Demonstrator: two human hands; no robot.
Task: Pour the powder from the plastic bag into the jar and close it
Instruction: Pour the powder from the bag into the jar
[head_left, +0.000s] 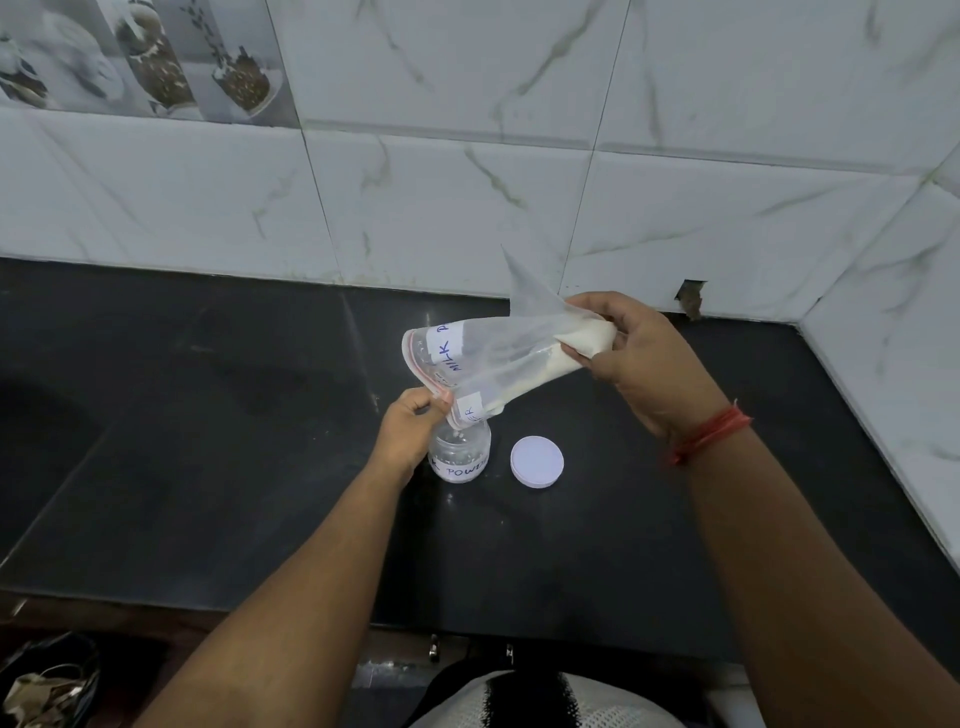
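Note:
A clear zip plastic bag (483, 358) labelled "MILK POWDER" is tilted over a small clear jar (462, 452) on the black counter. White powder (566, 348) sits in the bag's raised right end and runs along its lower edge toward the mouth. My left hand (410, 431) pinches the bag's open mouth just above the jar's opening. My right hand (639, 353) grips the bag's raised bottom end. The jar has a handwritten label and a little white powder at its bottom. Its round white lid (536, 461) lies flat on the counter just right of the jar.
The black counter (234, 441) meets white marble-look wall tiles at the back and right, forming a corner (800, 322). A small hole (691, 299) shows in the tile at counter level. A dark sink basin (41, 431) lies at the left.

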